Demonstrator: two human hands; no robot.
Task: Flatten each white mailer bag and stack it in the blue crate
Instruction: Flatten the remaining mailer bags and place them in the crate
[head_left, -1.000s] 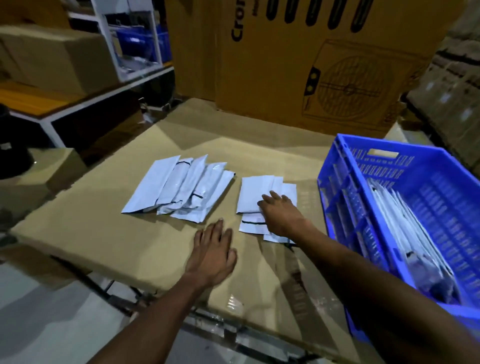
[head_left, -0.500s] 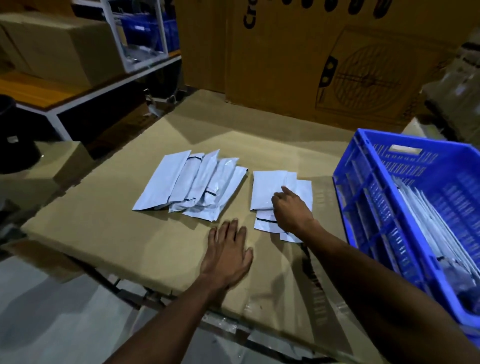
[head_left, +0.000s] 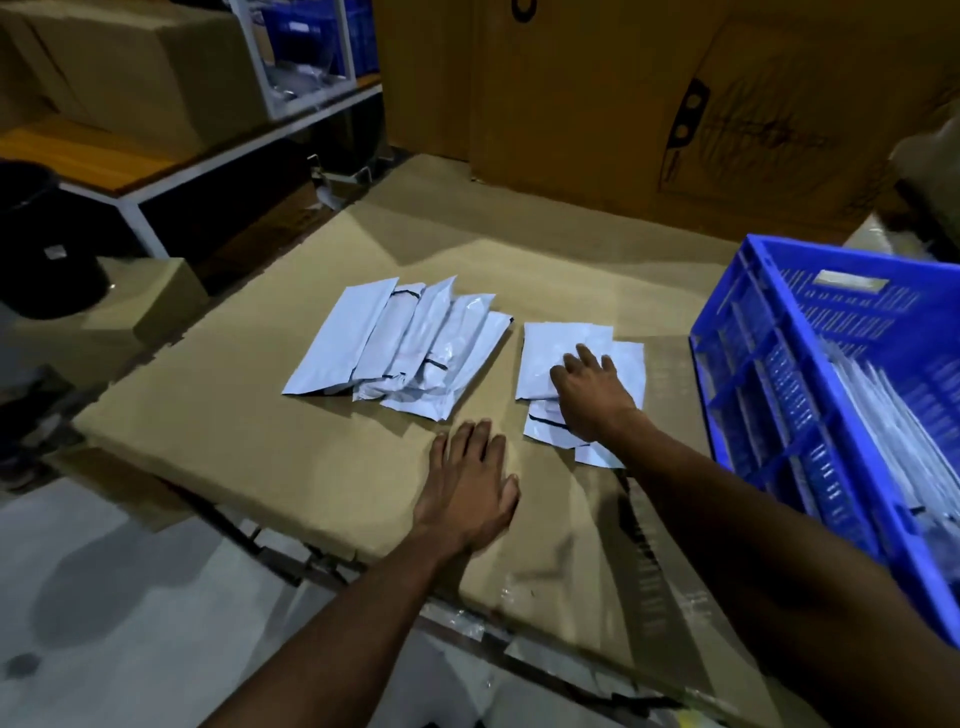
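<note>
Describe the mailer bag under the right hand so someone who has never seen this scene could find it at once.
Start at the blue crate on the right of the cardboard-covered table; just left of it lies a small pile of white mailer bags. The top mailer bag is the one that the right hand rests on. Unlike the fanned row of bags further left, it lies squarely on its pile.

The mailers (head_left: 415, 343) look like thin white plastic film, slightly glossy and creased. They lie on a matt brown cardboard sheet (head_left: 260, 441) with shiny clear tape (head_left: 519, 592) at its near edge. The crate (head_left: 769, 374) is glossy blue moulded plastic with slotted walls.
</note>
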